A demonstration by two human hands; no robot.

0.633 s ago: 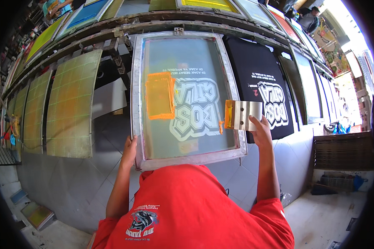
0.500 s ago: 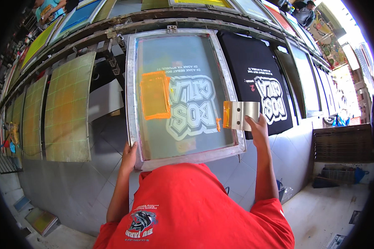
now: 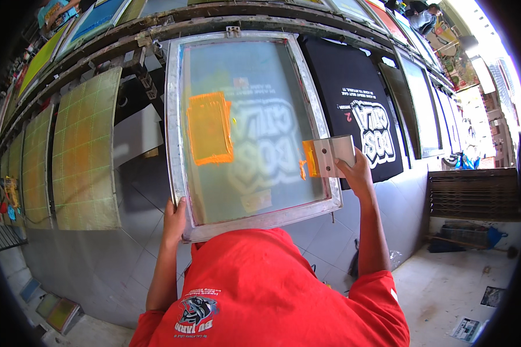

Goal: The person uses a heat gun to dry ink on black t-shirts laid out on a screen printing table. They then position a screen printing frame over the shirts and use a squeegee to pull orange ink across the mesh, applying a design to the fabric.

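Note:
A silk-screen frame (image 3: 177, 133) with a pale metal border and see-through mesh lies in front of me, its far edge at a hinge clamp. A thick rectangle of orange ink (image 3: 209, 128) sits on the mesh's left part, with a small orange smear near the right border. White lettering on dark cloth shows blurred through the mesh. My left hand (image 3: 175, 220) is closed on the frame's near left corner. In my right hand (image 3: 359, 173) is a squeegee (image 3: 334, 156) with a metal holder and an orange-coated blade, held over the frame's right border.
To the right lies a black T-shirt (image 3: 336, 81) with a white print. Several printing boards with grids, one of them a yellowish board (image 3: 88, 156), line the left. A rail (image 3: 179, 23) runs behind, with more coloured screens beyond it. A person (image 3: 53, 13) is at the far left.
The lettering beneath the mesh has gone from sharp to blurred, and the frame's near end looks slightly raised. Both hands keep their holds; the whole view has shifted a little.

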